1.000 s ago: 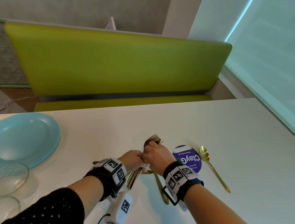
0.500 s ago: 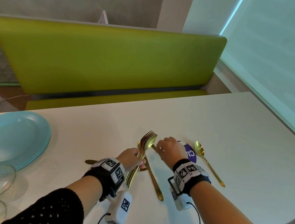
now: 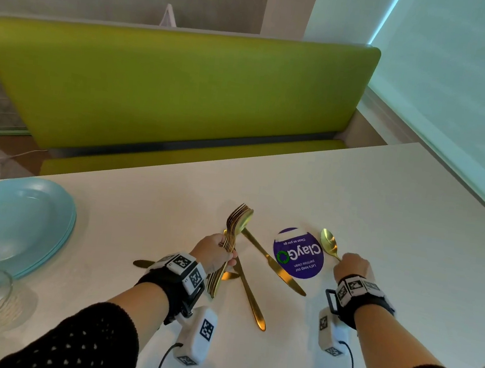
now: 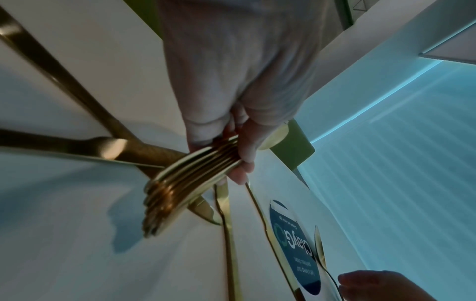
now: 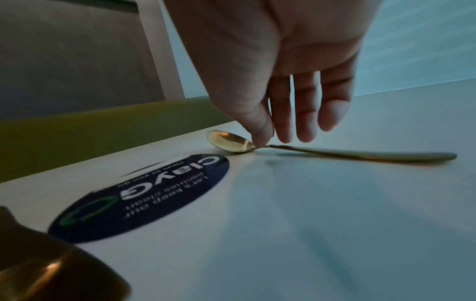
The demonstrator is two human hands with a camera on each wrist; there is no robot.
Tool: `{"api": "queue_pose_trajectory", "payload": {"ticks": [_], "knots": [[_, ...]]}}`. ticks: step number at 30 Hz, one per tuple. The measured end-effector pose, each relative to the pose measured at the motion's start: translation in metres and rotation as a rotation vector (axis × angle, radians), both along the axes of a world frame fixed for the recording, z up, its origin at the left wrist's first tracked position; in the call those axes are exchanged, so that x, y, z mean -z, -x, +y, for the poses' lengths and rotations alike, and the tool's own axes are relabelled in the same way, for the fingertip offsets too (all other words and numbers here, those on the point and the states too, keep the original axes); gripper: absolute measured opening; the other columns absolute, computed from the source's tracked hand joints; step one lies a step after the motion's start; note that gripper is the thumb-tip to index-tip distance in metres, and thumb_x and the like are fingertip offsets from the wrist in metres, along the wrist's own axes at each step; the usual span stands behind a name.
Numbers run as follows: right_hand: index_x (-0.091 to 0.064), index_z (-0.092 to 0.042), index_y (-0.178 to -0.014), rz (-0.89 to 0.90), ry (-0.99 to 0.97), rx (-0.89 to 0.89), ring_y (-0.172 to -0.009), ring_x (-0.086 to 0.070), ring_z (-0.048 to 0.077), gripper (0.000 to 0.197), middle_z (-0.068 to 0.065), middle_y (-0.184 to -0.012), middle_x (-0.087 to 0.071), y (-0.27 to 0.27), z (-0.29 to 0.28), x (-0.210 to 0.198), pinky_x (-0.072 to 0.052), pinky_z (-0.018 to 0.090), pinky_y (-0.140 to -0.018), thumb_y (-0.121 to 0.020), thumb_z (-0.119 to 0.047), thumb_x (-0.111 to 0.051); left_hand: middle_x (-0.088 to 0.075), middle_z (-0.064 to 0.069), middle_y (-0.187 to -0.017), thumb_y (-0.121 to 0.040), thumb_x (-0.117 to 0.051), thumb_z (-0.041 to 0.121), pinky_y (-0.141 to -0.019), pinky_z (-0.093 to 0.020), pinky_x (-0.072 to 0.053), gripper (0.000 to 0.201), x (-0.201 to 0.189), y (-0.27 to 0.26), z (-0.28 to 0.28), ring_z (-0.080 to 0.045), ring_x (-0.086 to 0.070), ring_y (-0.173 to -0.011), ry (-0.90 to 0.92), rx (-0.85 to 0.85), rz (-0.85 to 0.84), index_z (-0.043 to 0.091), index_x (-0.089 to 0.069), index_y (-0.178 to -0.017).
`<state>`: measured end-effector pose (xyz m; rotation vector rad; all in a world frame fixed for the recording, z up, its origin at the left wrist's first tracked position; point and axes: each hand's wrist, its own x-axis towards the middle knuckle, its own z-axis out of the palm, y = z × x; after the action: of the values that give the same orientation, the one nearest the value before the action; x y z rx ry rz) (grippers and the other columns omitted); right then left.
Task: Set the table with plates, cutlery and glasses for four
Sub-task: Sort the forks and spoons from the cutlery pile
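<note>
White bench (image 3: pixel 382 215), green booth (image 3: pixel 170 91) behind. Left grip (image 3: pixel 212 251) clamped on gold cutlery bundle (image 3: pixel 239 218), mid-bench; right grip (image 3: pixel 349 267) pinching lone gold spoon (image 3: pixel 327 242) at neck, right of ClayGo sticker (image 3: pixel 299 260). Lifting or laying: pinch firm, bundle squeezed so nothing slides.

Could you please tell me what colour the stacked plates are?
Pale turquoise blue stacked plates, clearest in the head view.
</note>
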<state>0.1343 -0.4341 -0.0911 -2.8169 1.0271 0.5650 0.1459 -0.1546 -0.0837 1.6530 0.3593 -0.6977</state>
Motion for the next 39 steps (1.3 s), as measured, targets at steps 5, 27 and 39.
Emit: {"api": "queue_pose_trajectory", "payload": {"ticks": [5, 27, 39], "knots": [[-0.067, -0.007, -0.102, -0.014, 0.013, 0.001, -0.103, -0.063, 0.028, 0.023, 0.012, -0.107, -0.068, 0.003, -0.002, 0.008, -0.047, 0.028, -0.074, -0.091, -0.012, -0.047, -0.063, -0.006, -0.085, -0.092, -0.05, -0.003, -0.085, -0.036, -0.057, 0.016, 0.002, 0.001, 0.0, -0.016, -0.063, -0.074, -0.003, -0.009, 0.016, 0.012, -0.055, -0.089], [-0.064, -0.012, -0.078, -0.291, -1.185, 0.095, -0.045, -0.043, 0.008, 0.011, 0.002, -0.064, -0.06, 0.064, 0.185, -0.063, -0.038, 0.02, -0.048, -0.089, -0.013, -0.062, -0.067, -0.009, -0.085, -0.088, -0.058, 0.001, -0.086, -0.04, -0.053, 0.011, -0.028, 0.067, 0.062, -0.02, -0.065, -0.077, 0.083, -0.023, -0.104, 0.007, -0.059, -0.097], [-0.063, -0.009, -0.075, -0.413, -1.221, 0.158, -0.037, -0.046, 0.006, 0.013, 0.002, -0.059, -0.063, 0.192, 0.323, -0.075, -0.033, 0.019, -0.042, -0.088, -0.006, -0.062, -0.062, -0.006, -0.079, -0.09, -0.056, 0.0, -0.055, -0.025, -0.049, 0.013, -0.052, 0.192, 0.171, -0.015, -0.062, -0.07, 0.146, -0.019, -0.188, 0.014, -0.055, -0.092]]}}
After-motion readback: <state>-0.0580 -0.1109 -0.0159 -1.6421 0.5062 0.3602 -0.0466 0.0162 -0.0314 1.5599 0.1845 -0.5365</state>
